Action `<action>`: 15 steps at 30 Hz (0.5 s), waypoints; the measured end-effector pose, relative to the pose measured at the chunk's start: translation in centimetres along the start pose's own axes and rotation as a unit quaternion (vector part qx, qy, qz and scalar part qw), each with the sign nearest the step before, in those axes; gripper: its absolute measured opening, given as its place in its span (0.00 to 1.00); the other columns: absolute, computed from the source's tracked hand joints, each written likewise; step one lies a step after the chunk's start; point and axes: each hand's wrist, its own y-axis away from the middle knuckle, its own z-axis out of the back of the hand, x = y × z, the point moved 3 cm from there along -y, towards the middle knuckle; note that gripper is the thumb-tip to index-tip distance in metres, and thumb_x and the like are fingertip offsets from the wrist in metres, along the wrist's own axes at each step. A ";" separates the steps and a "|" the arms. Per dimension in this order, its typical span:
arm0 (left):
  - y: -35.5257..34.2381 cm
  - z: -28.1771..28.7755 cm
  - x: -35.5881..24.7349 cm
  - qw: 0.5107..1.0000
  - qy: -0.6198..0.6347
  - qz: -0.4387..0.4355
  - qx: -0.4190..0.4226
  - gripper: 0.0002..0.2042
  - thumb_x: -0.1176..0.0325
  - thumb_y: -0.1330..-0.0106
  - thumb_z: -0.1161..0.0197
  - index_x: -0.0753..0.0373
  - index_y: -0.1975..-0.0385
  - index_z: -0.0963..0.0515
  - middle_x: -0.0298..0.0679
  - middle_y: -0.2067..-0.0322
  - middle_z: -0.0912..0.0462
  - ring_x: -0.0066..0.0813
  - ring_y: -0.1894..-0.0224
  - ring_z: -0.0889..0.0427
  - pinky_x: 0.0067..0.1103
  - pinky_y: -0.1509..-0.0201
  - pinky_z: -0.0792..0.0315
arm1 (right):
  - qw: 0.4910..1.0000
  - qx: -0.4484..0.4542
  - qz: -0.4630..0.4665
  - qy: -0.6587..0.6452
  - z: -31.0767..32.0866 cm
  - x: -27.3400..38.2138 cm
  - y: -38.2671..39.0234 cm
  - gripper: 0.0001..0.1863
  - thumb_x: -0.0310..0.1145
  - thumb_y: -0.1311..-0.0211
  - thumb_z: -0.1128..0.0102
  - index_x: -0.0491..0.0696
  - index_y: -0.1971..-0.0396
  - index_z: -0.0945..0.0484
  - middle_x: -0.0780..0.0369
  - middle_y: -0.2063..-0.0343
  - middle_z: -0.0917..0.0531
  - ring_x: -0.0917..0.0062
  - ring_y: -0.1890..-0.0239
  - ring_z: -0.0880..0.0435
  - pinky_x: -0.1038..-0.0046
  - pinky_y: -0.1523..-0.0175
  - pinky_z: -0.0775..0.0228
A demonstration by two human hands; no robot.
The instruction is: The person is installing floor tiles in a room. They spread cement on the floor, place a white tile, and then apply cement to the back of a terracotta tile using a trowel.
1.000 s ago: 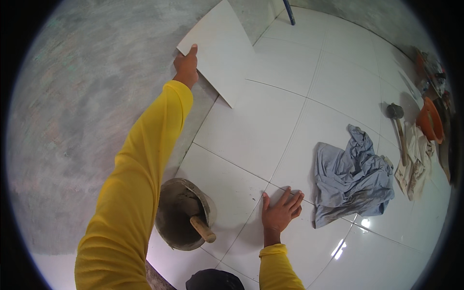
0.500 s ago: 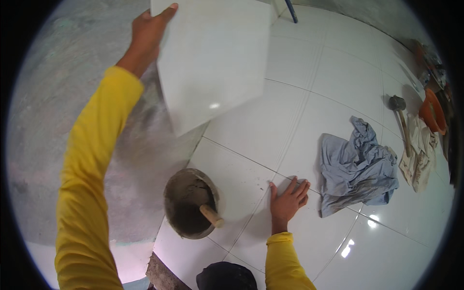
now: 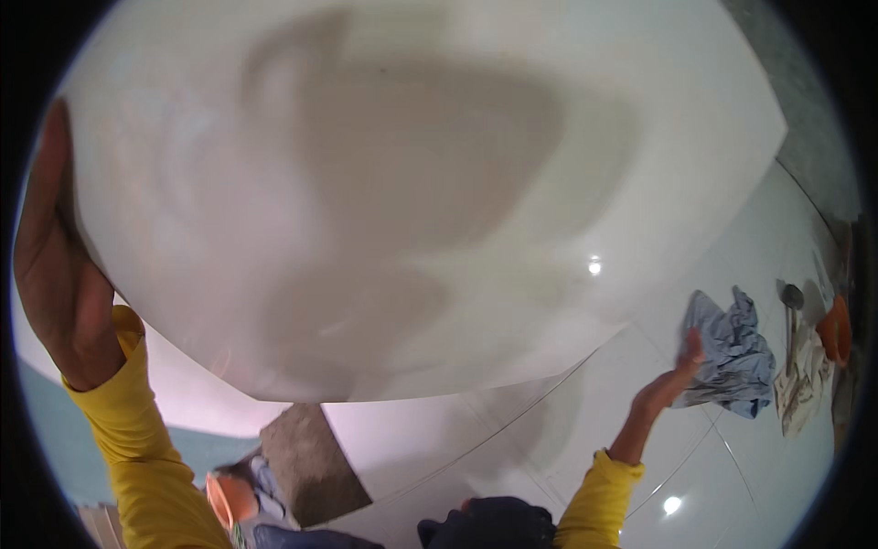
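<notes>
A large white tile [image 3: 439, 183] fills most of the view, held up close, with grey shadows across its glossy face. My left hand [image 3: 64, 265] grips its left edge, the thumb side along the rim and the other fingers hidden behind. Over the left edge of a crumpled grey-blue cloth [image 3: 732, 357] is my right hand [image 3: 668, 380], slightly blurred, fingers stretched out. Whether it touches the cloth I cannot tell. The tile covers the spot where a mortar bucket stood in the earlier frame.
White floor tiles [image 3: 567, 439] spread below and to the right. A mallet [image 3: 792, 297], a beige cloth [image 3: 801, 389] and an orange container [image 3: 834, 331] lie along the far right. At the lower left sit a brown rough slab [image 3: 311, 467] and another orange container [image 3: 230, 499].
The tile has come much nearer in my left hand and now hides the bucket. My right hand has lifted off the floor and moved right to the grey-blue cloth. The view has shifted.
</notes>
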 end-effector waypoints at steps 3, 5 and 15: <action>10.5 3.8 -2.7 0.994 -0.077 -0.023 -0.081 0.25 0.61 0.20 0.42 0.67 0.28 0.29 0.51 0.29 0.27 0.39 0.26 0.28 0.37 0.22 0.33 | 0.943 0.306 0.059 -0.116 -5.3 12.5 10.0 0.46 0.69 0.22 0.55 0.38 0.28 0.35 0.54 0.30 0.26 0.64 0.28 0.28 0.57 0.23 0.40; 18.3 6.8 -0.7 0.961 -0.118 -0.091 -0.235 0.25 0.61 0.23 0.35 0.70 0.32 0.26 0.52 0.33 0.22 0.37 0.30 0.22 0.33 0.25 0.28 | 0.877 0.442 -0.020 -0.189 -8.2 13.4 14.5 0.45 0.67 0.22 0.52 0.39 0.27 0.36 0.55 0.30 0.27 0.64 0.28 0.28 0.58 0.23 0.40; 43.2 7.6 -0.9 0.766 -0.132 0.234 -0.584 0.23 0.56 0.30 0.25 0.68 0.46 0.20 0.35 0.61 0.14 0.15 0.64 0.19 0.15 0.56 0.23 | 0.659 0.642 -0.370 -0.128 -10.5 9.4 40.0 0.31 0.50 0.15 0.53 0.43 0.26 0.37 0.55 0.32 0.25 0.64 0.31 0.26 0.58 0.26 0.35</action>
